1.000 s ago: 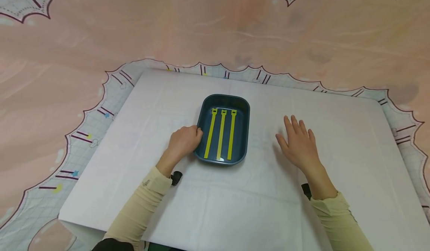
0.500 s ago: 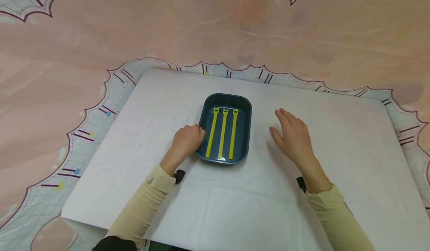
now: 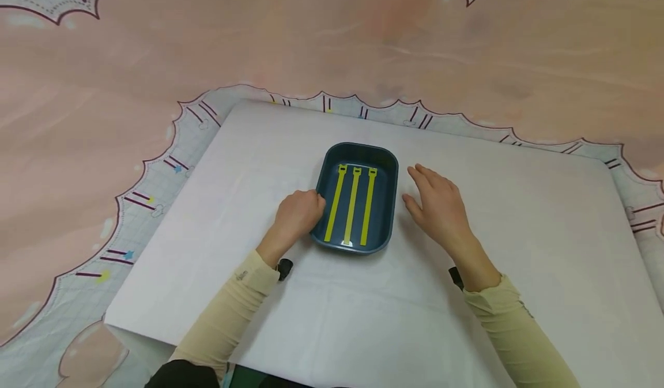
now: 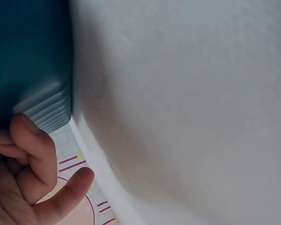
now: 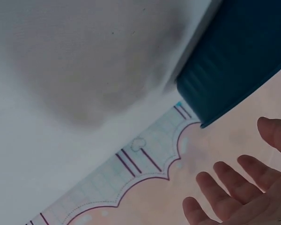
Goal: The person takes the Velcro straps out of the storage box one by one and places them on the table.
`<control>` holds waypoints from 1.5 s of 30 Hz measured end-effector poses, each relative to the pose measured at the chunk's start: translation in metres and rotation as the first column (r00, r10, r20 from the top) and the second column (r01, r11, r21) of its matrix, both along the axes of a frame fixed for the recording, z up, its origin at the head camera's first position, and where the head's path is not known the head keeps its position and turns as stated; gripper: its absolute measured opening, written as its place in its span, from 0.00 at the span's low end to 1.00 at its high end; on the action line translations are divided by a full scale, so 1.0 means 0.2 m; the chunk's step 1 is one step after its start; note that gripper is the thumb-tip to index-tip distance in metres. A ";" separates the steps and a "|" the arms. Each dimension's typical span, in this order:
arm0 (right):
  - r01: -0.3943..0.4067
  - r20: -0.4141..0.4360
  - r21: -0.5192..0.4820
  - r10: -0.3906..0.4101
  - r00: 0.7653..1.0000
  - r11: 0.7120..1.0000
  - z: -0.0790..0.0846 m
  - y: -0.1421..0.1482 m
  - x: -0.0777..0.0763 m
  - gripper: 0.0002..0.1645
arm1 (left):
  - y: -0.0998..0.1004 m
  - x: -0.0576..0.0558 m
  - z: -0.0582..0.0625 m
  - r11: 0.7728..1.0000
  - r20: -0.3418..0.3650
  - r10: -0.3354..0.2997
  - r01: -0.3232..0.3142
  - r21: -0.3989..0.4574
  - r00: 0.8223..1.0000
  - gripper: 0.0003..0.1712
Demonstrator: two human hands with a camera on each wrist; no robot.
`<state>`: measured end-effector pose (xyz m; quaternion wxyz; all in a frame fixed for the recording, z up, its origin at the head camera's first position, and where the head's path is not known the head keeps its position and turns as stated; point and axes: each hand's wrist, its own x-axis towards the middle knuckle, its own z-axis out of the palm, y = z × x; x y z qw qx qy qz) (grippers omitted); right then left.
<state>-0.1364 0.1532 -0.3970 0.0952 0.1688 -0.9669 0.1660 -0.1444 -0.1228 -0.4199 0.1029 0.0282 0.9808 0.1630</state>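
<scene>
A dark blue rectangular tray (image 3: 385, 209) lies on the white-covered table. Inside, three flat yellow strips run lengthwise side by side, each with a slotted head at the far end, like cable ties: a left one (image 3: 335, 203), a middle one (image 3: 352, 206) and a right one (image 3: 369, 206). My left hand (image 3: 300, 212) grips the tray's left rim with curled fingers; in the left wrist view its fingers (image 4: 37, 150) bend beside the tray wall (image 4: 28, 51). A short gap separates my right hand (image 3: 440, 206) from the tray's right side. It holds nothing, its fingers extended and slightly bent.
White cloth (image 3: 544, 221) covers the table, with the table's left edge and front left corner in sight. Beyond it spreads a peach floor covering (image 3: 311, 36) with a scalloped white border. A dark green object (image 3: 254, 377) shows below the front edge.
My right hand has moved left toward the tray, its fingers less spread than before. The left hand keeps its grip on the rim. The whole head view has shifted slightly.
</scene>
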 end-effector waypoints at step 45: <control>-0.339 0.311 -0.075 0.345 0.886 0.938 0.04 -0.50 -0.21 0.41 | -0.03 0.02 0.05 0.998 -0.009 -0.042 0.041 -0.037 0.999 0.21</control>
